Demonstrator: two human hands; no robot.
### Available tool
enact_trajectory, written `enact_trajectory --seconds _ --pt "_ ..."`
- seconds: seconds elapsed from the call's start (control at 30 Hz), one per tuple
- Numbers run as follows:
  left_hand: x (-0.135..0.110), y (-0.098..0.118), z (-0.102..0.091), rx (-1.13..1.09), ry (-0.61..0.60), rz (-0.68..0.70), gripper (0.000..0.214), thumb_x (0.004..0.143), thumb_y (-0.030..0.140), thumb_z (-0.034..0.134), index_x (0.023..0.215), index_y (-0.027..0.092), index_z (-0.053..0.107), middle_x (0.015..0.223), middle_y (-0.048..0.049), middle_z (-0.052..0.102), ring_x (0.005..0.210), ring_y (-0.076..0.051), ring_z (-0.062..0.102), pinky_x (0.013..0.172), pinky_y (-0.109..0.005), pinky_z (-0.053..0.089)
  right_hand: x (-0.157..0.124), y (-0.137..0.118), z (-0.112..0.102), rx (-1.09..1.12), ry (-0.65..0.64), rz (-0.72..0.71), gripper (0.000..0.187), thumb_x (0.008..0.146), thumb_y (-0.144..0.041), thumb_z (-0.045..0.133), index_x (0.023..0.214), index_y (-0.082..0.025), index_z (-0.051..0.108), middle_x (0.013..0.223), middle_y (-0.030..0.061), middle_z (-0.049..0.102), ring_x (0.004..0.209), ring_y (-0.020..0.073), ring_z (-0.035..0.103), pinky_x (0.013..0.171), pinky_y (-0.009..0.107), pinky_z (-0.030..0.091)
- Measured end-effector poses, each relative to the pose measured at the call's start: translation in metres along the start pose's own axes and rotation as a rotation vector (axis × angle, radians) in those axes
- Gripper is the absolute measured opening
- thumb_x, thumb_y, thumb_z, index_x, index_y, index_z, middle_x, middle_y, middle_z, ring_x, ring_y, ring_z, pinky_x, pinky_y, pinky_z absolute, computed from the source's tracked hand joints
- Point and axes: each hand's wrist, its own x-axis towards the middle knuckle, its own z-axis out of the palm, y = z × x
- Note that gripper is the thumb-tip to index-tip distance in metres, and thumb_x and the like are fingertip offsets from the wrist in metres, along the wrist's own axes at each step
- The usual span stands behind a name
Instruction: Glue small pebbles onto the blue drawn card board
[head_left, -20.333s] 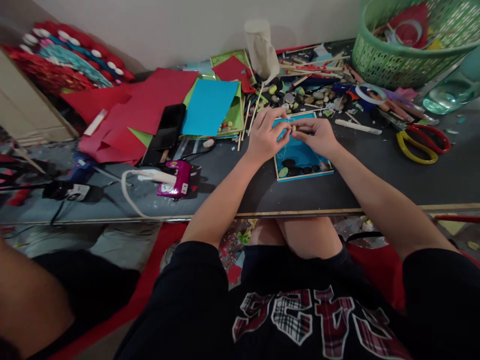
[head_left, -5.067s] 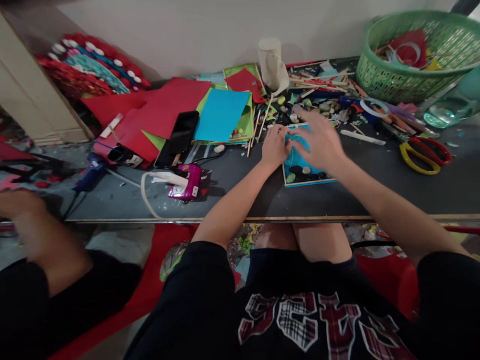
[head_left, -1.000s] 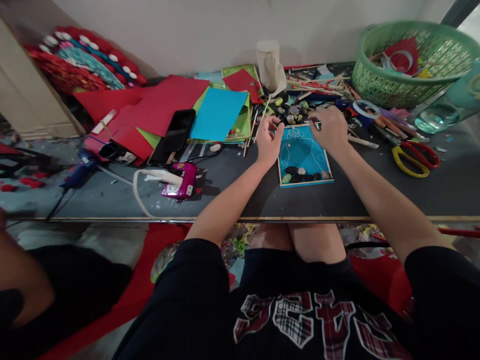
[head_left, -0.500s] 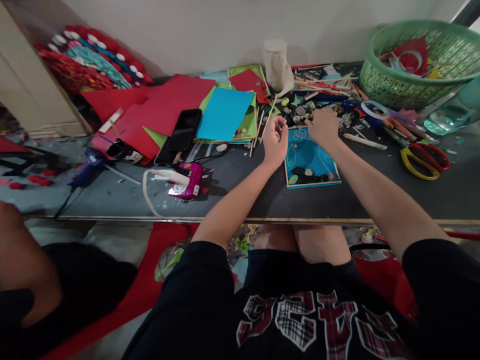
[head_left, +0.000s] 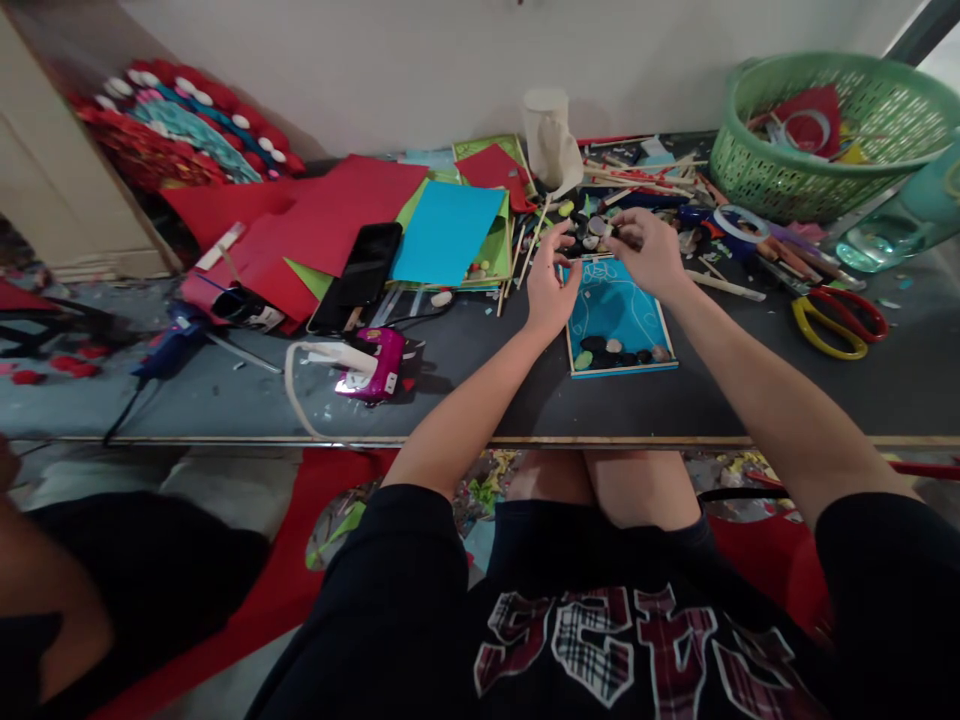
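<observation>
And there it is: the right hand [head_left: 648, 248], dipped to the pebbles half a second ago, has been lifted slightly, its fingertips now turned inward. A small pebble may be pinched there, though that cannot be told for sure. The left hand [head_left: 551, 288] is held apart from it, thumb and curled fingers parted, with nothing seen between them. By judgement, pebbles are being picked out here rather than set down. Right of centre in the frame, the flat blue board edged with thin pale wooden strips [head_left: 611, 312] is laid on the dark grey table [head_left: 555, 408], a row of dark, pale and green pebbles [head_left: 592, 344] ranged along its near edge. Beyond its far edge a heap of loose mixed pebbles [head_left: 596, 226] is spread, partly hidden by the right hand. The left hand is flanked by long thin wooden sticks [head_left: 534, 243]. The green perforated plastic basket [head_left: 795, 182] is parked upper right, well clear.
</observation>
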Motion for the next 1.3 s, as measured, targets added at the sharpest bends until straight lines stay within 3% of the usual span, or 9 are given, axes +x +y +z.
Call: enact_trajectory --seconds 0.17,0.33,0.5,0.63,0.73,0.87,0.97,1.1,1.3 --pt "-0.003 0.024 -0.005 -0.011 -0.049 0.076 0.061 0.105 0.072 0.048 0.153 0.035 0.047 0.124 -0.0091 0.078 0.091 -0.019 0.075 0.076 -0.032 0.057 -0.04 -0.013 -0.006 0.268 0.008 -0.015 0.034 0.082 -0.045 0.088 0.104 -0.024 0.071 0.077 0.0001 0.069 0.07 0.0205 0.07 0.07 0.041 0.063" --pt "-0.01 0.036 -0.003 -0.012 -0.147 0.125 0.059 0.105 0.071 0.049 0.147 0.03 0.054 0.112 -0.0053 0.082 0.096 -0.02 0.077 0.09 -0.033 0.059 -0.066 -0.019 -0.011 0.256 0.115 -0.024 0.035 0.076 -0.048 0.09 0.092 -0.023 0.072 0.081 0.0019 0.074 0.076 0.0216 0.075 0.071 0.039 0.062" --pt "-0.011 0.041 -0.004 -0.006 -0.132 0.094 0.06 0.105 0.072 0.05 0.143 0.026 0.057 0.11 -0.0063 0.084 0.102 -0.021 0.077 0.1 -0.035 0.058 -0.068 -0.016 -0.006 0.213 0.177 -0.062 0.041 0.076 -0.058 0.089 0.088 -0.023 0.072 0.081 0.0025 0.076 0.077 0.0215 0.074 0.07 0.037 0.06" --pt "-0.011 0.043 -0.004 -0.116 -0.169 -0.006 0.073 0.098 0.077 0.057 0.153 0.03 0.05 0.125 -0.0088 0.082 0.106 -0.022 0.077 0.088 -0.033 0.059 -0.064 -0.007 0.001 0.327 0.182 -0.03 0.047 0.079 -0.066 0.084 0.093 -0.024 0.069 0.089 0.0029 0.075 0.082 0.0212 0.074 0.072 0.038 0.06" --pt "-0.012 0.042 -0.001 -0.257 -0.26 -0.127 0.09 0.088 0.081 0.068 0.159 0.031 0.045 0.127 -0.0098 0.082 0.111 -0.026 0.078 0.086 -0.035 0.061 -0.059 0.0 0.002 0.279 0.167 -0.065 0.051 0.08 -0.074 0.081 0.095 -0.026 0.072 0.112 0.0072 0.075 0.109 0.0268 0.073 0.086 0.043 0.061" --pt "-0.013 0.037 0.008 -0.487 -0.345 -0.291 0.105 0.079 0.08 0.08 0.163 0.031 0.041 0.132 -0.0106 0.079 0.126 -0.031 0.075 0.095 -0.04 0.063 -0.057 0.006 0.0 0.107 0.188 -0.077 0.057 0.077 -0.082 0.079 0.095 -0.028 0.078 0.135 0.0098 0.069 0.136 0.0356 0.061 0.109 0.056 0.053" --pt "-0.012 0.032 0.011 -0.642 -0.37 -0.391 0.098 0.08 0.071 0.084 0.162 0.033 0.045 0.137 -0.0085 0.076 0.13 -0.032 0.072 0.099 -0.043 0.064 -0.057 0.007 -0.002 0.065 0.196 -0.085 0.058 0.078 -0.084 0.077 0.095 -0.028 0.079 0.138 0.0094 0.066 0.138 0.0373 0.058 0.115 0.061 0.048" --pt "-0.009 0.028 0.008 -0.781 -0.396 -0.502 0.08 0.083 0.058 0.088 0.153 0.032 0.058 0.127 -0.0059 0.08 0.124 -0.03 0.076 0.104 -0.046 0.064 -0.059 0.001 -0.004 -0.027 0.184 -0.133 0.051 0.083 -0.078 0.077 0.098 -0.029 0.08 0.131 0.008 0.069 0.134 0.0359 0.06 0.118 0.061 0.045" --pt "-0.006 0.028 0.006 -0.781 -0.333 -0.528 0.079 0.081 0.062 0.089 0.147 0.028 0.063 0.117 -0.0065 0.084 0.116 -0.027 0.079 0.11 -0.046 0.061 -0.062 -0.009 -0.007 -0.144 0.177 -0.187 0.049 0.087 -0.075 0.073 0.107 -0.031 0.081 0.131 0.0087 0.069 0.128 0.0359 0.062 0.118 0.063 0.044"
